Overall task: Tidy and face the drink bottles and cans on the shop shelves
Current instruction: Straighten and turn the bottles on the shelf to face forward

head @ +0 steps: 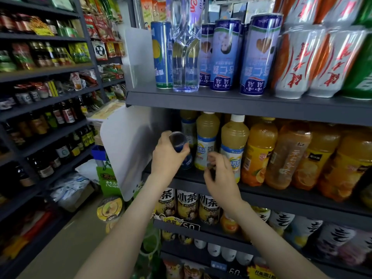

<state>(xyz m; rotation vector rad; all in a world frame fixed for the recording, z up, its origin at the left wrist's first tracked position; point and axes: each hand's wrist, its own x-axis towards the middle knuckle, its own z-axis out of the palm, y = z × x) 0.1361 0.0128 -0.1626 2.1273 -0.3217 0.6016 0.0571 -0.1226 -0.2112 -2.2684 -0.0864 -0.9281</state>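
At the left end of the middle shelf (281,198), the person's left hand (166,158) wraps its fingers round a small blue-labelled bottle (179,142). The bottle is tilted, one clear round end toward the camera, just beside the pale-yellow juice bottles (207,137). The right hand (218,172) hovers near, fingers curled; whether it grips anything cannot be told. The bottle looks light, rigid and smooth, probably slippery, so a grip round the labelled middle seems safest.

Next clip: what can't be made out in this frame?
Head view:
- Label of the blue container: seen end-on, wrapped by the left hand.
- Whether the right hand holds anything in its grip: motion blur.
- Top of the clear bottle: cut by the upper edge.
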